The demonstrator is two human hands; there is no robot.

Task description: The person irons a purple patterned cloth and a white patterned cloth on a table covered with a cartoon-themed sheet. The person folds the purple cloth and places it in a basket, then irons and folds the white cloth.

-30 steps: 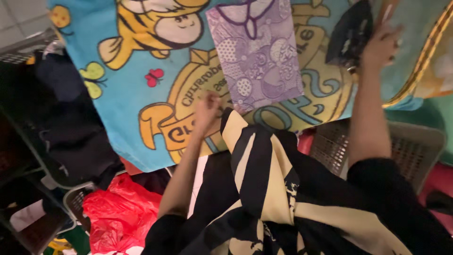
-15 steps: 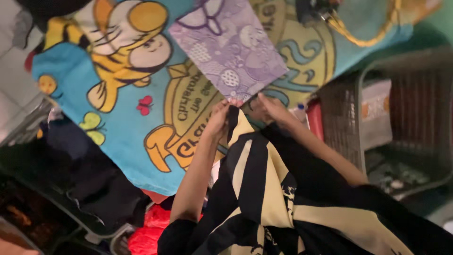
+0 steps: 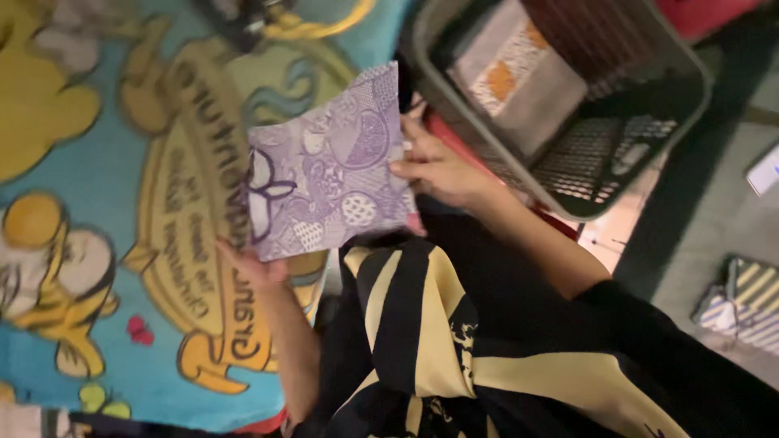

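Head view, looking down. Both hands hold a folded purple cloth (image 3: 324, 166) printed with white and lilac patches, raised over a blue blanket (image 3: 105, 162) with yellow cartoon figures. The left hand (image 3: 251, 266) takes the cloth at its lower left corner; its fingers lie mostly hidden behind the fabric, though the corner sits pinched between them and the thumb. The right hand (image 3: 438, 169) takes the cloth at its right edge, thumb on the upper face and fingers (image 3: 410, 146) curled around the edge, closed on the fabric. The cloth lies nearly flat between the two hands, tilted so that its upper right corner points toward a grey plastic basket (image 3: 633, 174).

The basket stands just right of the cloth, near the right hand but apart from it. Its walls are a mesh of small holes. Inside it lies a folded grey item with orange and white patterning (image 3: 507, 77).

A black and yellow striped garment (image 3: 422, 324), worn by the person, fills the lower middle of the view, directly below the cloth. Both sleeves are dark, and the forearms are bare.

At the right edge, on the grey floor (image 3: 714, 243), lies a small striped bundle (image 3: 742, 304), well apart from the hands. The view is slightly blurred.
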